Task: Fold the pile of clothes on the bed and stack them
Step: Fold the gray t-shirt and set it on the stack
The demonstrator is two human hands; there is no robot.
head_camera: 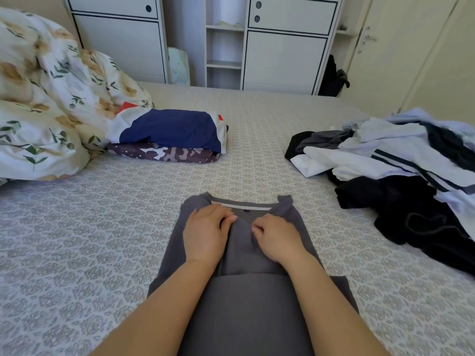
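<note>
A grey shirt [244, 255] lies lengthwise on the bed [102, 227] in front of me, collar away from me, its sides folded in. My left hand [205, 232] lies flat on its upper left part with fingers straight. My right hand [275, 235] has curled fingers that pinch a fold of the grey cloth near the middle. A stack of folded clothes [172, 134] sits at the back left, navy and white on top, a camouflage piece under it. The pile of unfolded clothes [401, 173], white, light blue and black, spreads at the right.
A floral duvet [43, 98] is bunched at the left edge of the bed. White cabinets with open shelves [223, 44] stand behind the bed, and a cream door [401, 52] is at the back right.
</note>
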